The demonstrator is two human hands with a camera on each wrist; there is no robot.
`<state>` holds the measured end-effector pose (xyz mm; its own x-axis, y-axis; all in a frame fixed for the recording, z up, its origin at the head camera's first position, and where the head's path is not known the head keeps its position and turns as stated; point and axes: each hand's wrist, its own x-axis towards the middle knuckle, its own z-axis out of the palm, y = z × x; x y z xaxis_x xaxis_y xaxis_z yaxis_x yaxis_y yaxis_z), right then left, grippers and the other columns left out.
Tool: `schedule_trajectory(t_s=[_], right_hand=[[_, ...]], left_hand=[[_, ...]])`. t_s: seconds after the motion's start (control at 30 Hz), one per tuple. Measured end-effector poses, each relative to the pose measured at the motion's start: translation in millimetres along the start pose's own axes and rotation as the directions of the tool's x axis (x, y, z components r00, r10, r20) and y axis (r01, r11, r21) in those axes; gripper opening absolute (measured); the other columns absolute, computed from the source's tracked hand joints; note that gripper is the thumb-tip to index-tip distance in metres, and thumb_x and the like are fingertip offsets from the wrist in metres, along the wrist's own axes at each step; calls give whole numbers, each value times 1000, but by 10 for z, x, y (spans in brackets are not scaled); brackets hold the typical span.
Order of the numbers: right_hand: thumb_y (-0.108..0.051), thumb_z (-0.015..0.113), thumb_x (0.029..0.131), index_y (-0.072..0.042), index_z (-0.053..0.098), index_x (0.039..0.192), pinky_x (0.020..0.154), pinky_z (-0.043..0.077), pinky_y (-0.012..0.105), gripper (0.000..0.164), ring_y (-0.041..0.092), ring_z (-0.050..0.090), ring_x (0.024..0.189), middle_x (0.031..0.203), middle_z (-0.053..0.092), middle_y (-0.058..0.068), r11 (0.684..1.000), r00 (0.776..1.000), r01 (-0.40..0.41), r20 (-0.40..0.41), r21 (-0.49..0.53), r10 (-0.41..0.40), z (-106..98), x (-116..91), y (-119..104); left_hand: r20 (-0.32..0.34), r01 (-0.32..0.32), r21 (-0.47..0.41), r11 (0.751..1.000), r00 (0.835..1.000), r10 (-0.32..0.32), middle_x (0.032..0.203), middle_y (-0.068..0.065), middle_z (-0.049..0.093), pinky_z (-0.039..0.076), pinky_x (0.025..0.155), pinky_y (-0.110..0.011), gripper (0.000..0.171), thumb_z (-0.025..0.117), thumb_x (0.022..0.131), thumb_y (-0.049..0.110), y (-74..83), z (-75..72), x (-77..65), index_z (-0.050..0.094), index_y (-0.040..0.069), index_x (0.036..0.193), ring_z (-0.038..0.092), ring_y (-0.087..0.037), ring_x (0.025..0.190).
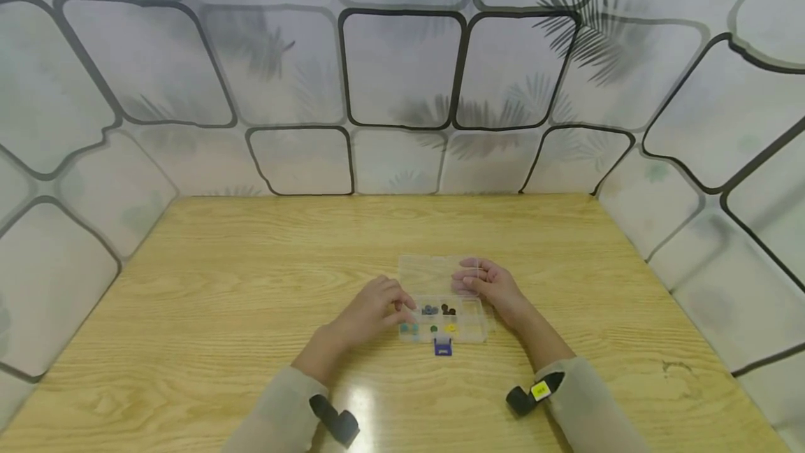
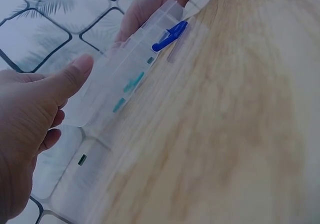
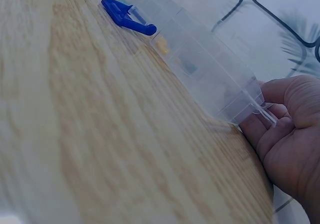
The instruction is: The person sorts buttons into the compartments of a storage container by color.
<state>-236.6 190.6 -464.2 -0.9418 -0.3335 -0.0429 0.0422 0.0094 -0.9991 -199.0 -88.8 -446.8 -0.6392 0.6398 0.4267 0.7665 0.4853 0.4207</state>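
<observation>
A clear plastic compartment box (image 1: pixel 472 333) lies on the table, its clear lid (image 1: pixel 428 272) raised at the back. Small blue-grey pieces (image 1: pixel 430 310), dark brown pieces (image 1: pixel 448 310), teal pieces (image 1: pixel 409 328), a green piece (image 1: pixel 434 329) and yellow pieces (image 1: pixel 451 328) sit in separate compartments. Over the box's left end hovers my left hand (image 1: pixel 376 306), thumb and forefinger apart; I see nothing between them. My right hand (image 1: pixel 497 289) pinches the lid's right edge, some fingers showing through the plastic. A blue latch (image 2: pixel 170 36) projects from the box's front.
The wood-grain table (image 1: pixel 251 243) runs back to a patterned wall covering (image 1: pixel 402 68), which also closes off both sides. A small dark green piece (image 2: pixel 82 160) appears apart from the box in the left wrist view; what it rests on is unclear.
</observation>
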Motion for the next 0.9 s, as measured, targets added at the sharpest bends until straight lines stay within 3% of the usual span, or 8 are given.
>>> schedule_trajectory(t_s=[0.27, 0.5, 0.63, 0.9], right_hand=[[-7, 57, 94, 7, 38, 132, 84, 52, 29, 45, 11, 68, 93, 106, 68, 3, 1000, 1000, -17, -7, -3, 17, 4, -5, -17], [-8, 59, 94, 7, 38, 133, 86, 51, 28, 47, 12, 67, 94, 107, 67, 5, 1000, 1000, -7, 5, 4, 7, 6, -11, -22], [-7, 58, 94, 8, 38, 132, 85, 51, 27, 46, 11, 67, 94, 107, 67, 4, 1000, 1000, -7, 2, 4, 7, 8, -19, -33], [-7, 58, 94, 9, 37, 133, 85, 51, 27, 47, 11, 67, 94, 105, 68, 2, 1000, 1000, -15, 8, 10, 15, 8, -16, -31]], left_hand=[[-51, 16, -19, 1000, 999, -17, 81, 5, 58, 41, 73, -23, 18, 72, 81, 24, -52, -22, -10, 67, 13, 95, 45, -9, 80], [-106, 124, -80, 989, 986, -132, 83, 4, 56, 43, 75, -27, 17, 73, 81, 16, -195, -69, -48, 65, 11, 95, 46, -11, 84], [-131, 155, -73, 985, 978, -164, 82, 4, 53, 43, 77, -30, 18, 73, 81, 16, -280, -85, -27, 65, 10, 96, 46, -14, 85], [-124, 253, -82, 964, 957, -262, 81, 7, 50, 42, 78, -32, 22, 74, 80, 18, -362, -145, -7, 66, 9, 98, 45, -15, 86]])
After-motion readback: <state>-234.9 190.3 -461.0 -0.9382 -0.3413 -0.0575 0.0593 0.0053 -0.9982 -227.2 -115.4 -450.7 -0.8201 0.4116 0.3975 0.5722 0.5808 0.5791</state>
